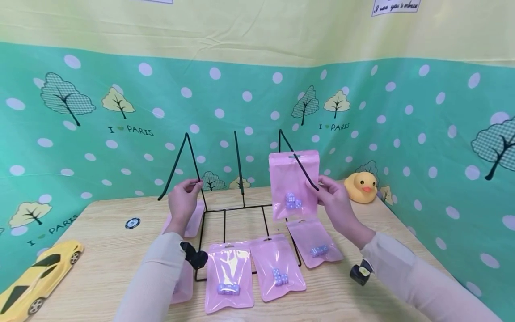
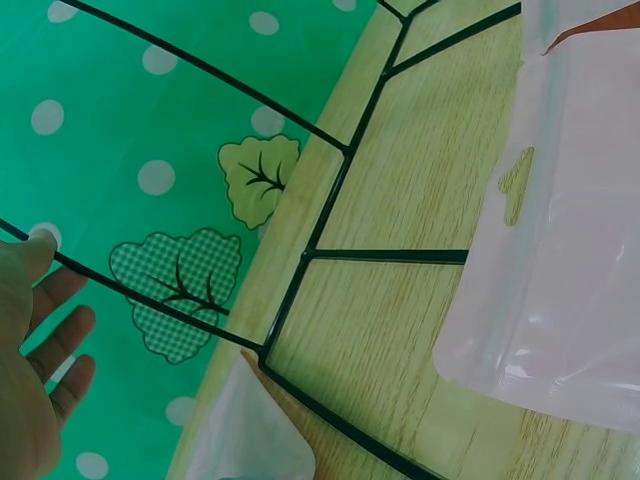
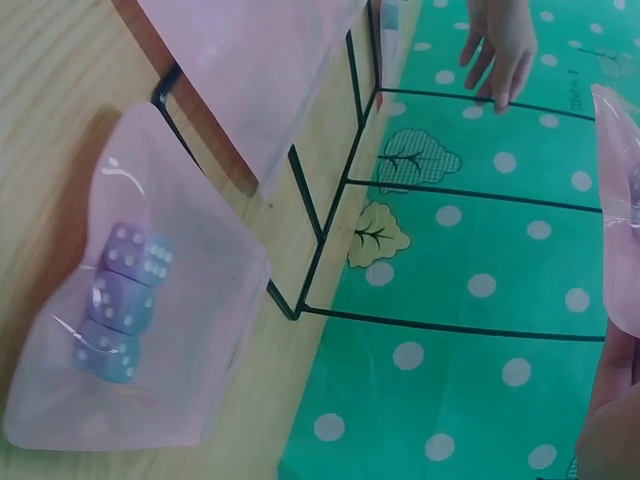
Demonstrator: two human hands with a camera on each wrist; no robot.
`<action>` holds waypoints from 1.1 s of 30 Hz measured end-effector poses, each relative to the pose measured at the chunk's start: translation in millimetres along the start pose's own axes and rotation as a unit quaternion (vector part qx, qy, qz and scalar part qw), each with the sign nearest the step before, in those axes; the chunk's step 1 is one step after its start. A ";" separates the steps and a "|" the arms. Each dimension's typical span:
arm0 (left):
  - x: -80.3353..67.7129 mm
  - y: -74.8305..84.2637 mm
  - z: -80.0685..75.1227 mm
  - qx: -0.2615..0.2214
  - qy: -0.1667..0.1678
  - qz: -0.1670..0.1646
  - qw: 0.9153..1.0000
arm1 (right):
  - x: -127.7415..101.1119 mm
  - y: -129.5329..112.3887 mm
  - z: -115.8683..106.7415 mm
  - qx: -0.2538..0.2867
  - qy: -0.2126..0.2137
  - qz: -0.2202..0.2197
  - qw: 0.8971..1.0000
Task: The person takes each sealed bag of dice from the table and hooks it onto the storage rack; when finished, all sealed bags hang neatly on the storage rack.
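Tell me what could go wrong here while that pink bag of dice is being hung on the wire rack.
1. The right hand pinches the pink bag by one edge only, at the right hook; that grip may slip and drop it.
2. The wire rack looks light, and the left hand only steadies its left hook, so a tug could tip it.
3. Three bags lie over the rack's base, so a shift could drag them.

The yellow toy car [image 1: 38,279] is cut off by the head view's left and bottom edges. A sleeve hides most of the flat pink plastic pouch [image 1: 182,284] at the near left. The white paper sign [image 1: 396,6] on the wall is clipped at the top — its writing is too small to read. In the right wrist view only the edge of the held pink pouch [image 3: 622,210] shows.
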State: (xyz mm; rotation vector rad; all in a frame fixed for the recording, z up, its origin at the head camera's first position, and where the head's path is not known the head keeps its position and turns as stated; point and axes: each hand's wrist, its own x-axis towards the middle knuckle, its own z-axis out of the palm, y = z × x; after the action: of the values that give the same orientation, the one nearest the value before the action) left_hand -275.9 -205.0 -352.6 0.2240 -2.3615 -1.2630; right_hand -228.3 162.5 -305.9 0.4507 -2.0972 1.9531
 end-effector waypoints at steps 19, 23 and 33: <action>0.8 -2.6 1.0 -0.003 0.006 0.016 1.000 | 41.7 0.0 15.5 -0.005 0.028 -0.005 1.000; 0.5 -3.3 1.4 -0.003 0.003 0.014 1.000 | 47.4 -1.8 17.0 -0.012 0.031 0.001 0.999; 1.0 -3.0 0.9 0.002 0.008 0.015 1.000 | 61.5 6.0 17.4 -0.024 0.026 -0.001 0.999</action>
State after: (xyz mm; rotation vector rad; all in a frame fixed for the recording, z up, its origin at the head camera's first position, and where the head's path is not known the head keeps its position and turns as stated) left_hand -277.4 -206.4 -355.2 0.1981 -2.3457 -1.2376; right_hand -286.9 141.7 -289.5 0.3878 -2.1056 1.8872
